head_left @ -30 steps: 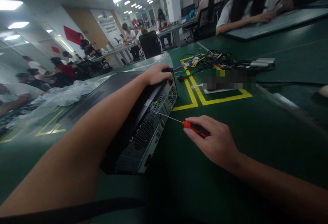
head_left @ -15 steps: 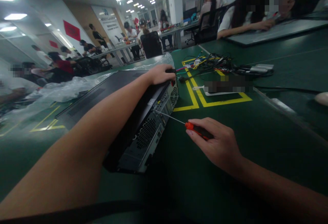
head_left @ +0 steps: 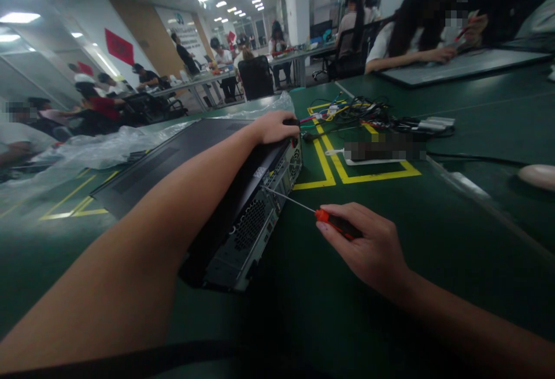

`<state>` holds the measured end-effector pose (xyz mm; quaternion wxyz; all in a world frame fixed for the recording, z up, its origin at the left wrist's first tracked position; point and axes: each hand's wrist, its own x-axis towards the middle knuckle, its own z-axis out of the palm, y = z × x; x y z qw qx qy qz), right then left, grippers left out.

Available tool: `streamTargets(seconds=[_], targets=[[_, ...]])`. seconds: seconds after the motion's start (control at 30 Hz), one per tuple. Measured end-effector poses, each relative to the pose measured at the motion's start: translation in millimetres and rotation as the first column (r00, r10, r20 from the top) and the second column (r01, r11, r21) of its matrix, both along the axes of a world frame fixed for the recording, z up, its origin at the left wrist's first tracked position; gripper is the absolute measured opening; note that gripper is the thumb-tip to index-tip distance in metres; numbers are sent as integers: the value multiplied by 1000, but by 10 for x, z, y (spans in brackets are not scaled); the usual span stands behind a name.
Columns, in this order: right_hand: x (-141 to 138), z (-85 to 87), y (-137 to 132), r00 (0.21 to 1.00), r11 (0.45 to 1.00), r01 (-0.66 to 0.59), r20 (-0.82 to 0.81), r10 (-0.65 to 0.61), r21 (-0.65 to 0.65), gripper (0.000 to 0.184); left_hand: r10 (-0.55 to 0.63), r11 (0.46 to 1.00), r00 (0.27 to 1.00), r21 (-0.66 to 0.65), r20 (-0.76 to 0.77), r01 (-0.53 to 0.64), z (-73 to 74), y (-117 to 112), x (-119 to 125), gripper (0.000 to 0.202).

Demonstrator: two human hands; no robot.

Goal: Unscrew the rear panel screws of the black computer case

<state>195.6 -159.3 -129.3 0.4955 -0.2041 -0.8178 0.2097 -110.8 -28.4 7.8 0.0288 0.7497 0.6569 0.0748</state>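
Note:
A black desktop computer case (head_left: 195, 153) lies flat on the green table (head_left: 433, 223), its perforated metal rear panel (head_left: 260, 211) facing me. My left hand (head_left: 275, 126) is closed over the far top corner of the case. My right hand (head_left: 368, 246) grips a screwdriver (head_left: 321, 214) with an orange and black handle. Its thin shaft reaches left and its tip touches the rear panel near the upper edge.
Clear plastic wrap (head_left: 113, 148) lies behind and left of the case. A tangle of cables (head_left: 368, 113) and a white flat object (head_left: 373, 156) sit inside yellow floor-tape markings (head_left: 325, 165). Other people work at tables farther back and at the upper right.
The view has shifted slightly; my hands, the screwdriver and the case keep the same positions relative to each other.

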Motion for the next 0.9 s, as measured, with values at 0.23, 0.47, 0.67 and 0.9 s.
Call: streamTargets(seconds=[0.23,0.47,0.67,0.9], targets=[[-36,-6,-32,1000,999,-6,-10,5,-48,18,-8,1000,1000,3,7,8,-4,38,-27,70],[-166,25,-164,1000,922,-10,17,18,-387,16,-20,1000,999,3,30,20,-31,75,-66,69],[-217,88,-252,987,762,-121,7,163,-636,34,-25,1000,999,2,37,25,-36,73,-71,72],[-236,109,-274,978,496,-192,-123,169,-847,29,-8,1000,999,1,32,8,-24,67,-66,70]])
